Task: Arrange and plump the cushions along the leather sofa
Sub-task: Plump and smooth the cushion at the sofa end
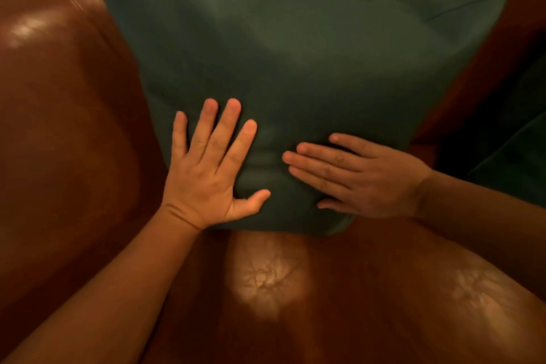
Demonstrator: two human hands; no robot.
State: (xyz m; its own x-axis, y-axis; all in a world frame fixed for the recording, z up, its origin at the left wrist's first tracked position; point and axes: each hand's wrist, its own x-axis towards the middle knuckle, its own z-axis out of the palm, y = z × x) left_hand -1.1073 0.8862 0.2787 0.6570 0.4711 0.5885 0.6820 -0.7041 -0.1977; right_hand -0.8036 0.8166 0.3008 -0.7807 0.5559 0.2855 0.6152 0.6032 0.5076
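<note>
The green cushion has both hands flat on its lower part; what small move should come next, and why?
Probably press both palms in and then let go, to plump it. The left hand and the right hand lie open on the green cushion, which already leans against the corner of the leather sofa. The fabric between the hands is wrinkled, so the filling there seems uneven.

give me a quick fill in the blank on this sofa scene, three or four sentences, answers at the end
1. Both hands press flat on a square fabric cushion whose colour is ____.
2. The cushion leans against a shiny sofa made of brown ____.
3. The left hand lies with its fingers ____, not curled.
4. A second dark green cushion shows at the ____ edge of the view, beyond the right hand.

Missing words: green; leather; spread; right
</note>
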